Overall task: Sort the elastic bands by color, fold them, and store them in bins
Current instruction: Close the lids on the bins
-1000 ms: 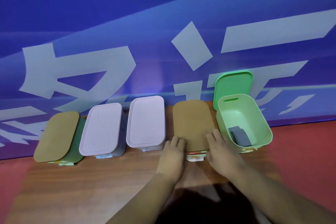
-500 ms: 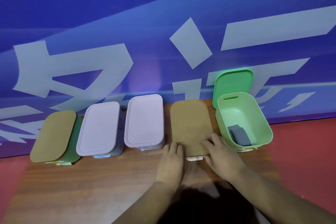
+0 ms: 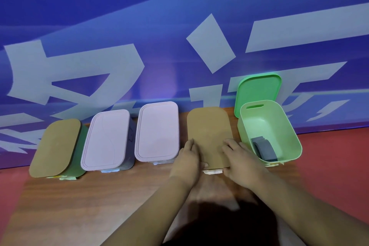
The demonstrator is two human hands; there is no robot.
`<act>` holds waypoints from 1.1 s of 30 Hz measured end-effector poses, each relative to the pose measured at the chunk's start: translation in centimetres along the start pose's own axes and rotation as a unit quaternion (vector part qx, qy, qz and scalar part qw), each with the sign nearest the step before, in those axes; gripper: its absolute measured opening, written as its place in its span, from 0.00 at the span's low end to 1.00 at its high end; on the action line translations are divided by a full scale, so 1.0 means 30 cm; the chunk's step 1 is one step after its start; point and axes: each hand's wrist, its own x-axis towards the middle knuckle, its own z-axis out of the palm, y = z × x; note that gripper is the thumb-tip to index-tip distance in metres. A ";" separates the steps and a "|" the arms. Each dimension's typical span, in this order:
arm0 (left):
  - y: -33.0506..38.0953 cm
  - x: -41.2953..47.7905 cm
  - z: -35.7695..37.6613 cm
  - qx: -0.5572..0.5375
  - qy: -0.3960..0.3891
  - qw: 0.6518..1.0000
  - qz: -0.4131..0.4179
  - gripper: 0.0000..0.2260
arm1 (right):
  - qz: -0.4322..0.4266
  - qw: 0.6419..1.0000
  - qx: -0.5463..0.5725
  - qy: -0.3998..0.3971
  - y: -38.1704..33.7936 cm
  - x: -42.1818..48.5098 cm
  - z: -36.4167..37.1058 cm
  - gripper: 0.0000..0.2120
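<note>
**Both hands flat on the tan lid**

Nearest, on the brown wooden tabletop [image 3: 99, 195]: left hand [image 3: 187, 161] laid with straight fingers along the near-left edge of the flat tan rounded-rectangle lid [image 3: 209, 128], right hand [image 3: 242, 163] spread over its near-right corner. No curl around anything, only pressing down. Probably seating that lid on the mostly hidden bin beneath. Likely stiff, light and smooth, so best taken by the long edges.

Just right: open pale green plastic bin [image 3: 295, 140], with a folded grey elastic band [image 3: 263, 149] lying at its near end. Probably soft, limp and apt to spring unfolded, so best pinched across the fold.

Leftward, two pink-lidded bins [image 3: 157, 131] and a tan-lidded green bin [image 3: 55, 148], close-packed, crowding sideways reach.

Farthest, a green plastic lid [image 3: 259, 90] propped against the blue banner wall [image 3: 179, 26].
</note>
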 end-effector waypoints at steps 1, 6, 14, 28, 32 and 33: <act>0.005 0.013 -0.006 0.015 -0.004 1.000 -0.004 0.28 | 0.000 1.000 0.003 -0.002 0.005 0.011 -0.007 0.30; 0.043 0.070 -0.046 0.099 -0.010 0.995 -0.025 0.21 | 0.009 1.000 0.016 -0.014 0.023 0.055 -0.037 0.32; 0.160 0.193 -0.169 0.180 -0.020 0.982 -0.058 0.23 | 0.030 0.997 0.057 -0.046 0.104 0.143 -0.213 0.22; 0.667 0.498 -0.301 0.068 0.070 0.988 0.121 0.14 | 0.161 0.977 0.029 0.138 0.484 0.317 -0.555 0.24; 0.758 0.559 -0.270 0.085 0.078 0.988 0.105 0.17 | 0.181 0.974 0.045 0.130 0.553 0.340 -0.563 0.28; 0.769 0.571 -0.259 0.088 0.078 0.988 0.099 0.18 | 0.178 0.975 0.052 0.121 0.567 0.343 -0.562 0.29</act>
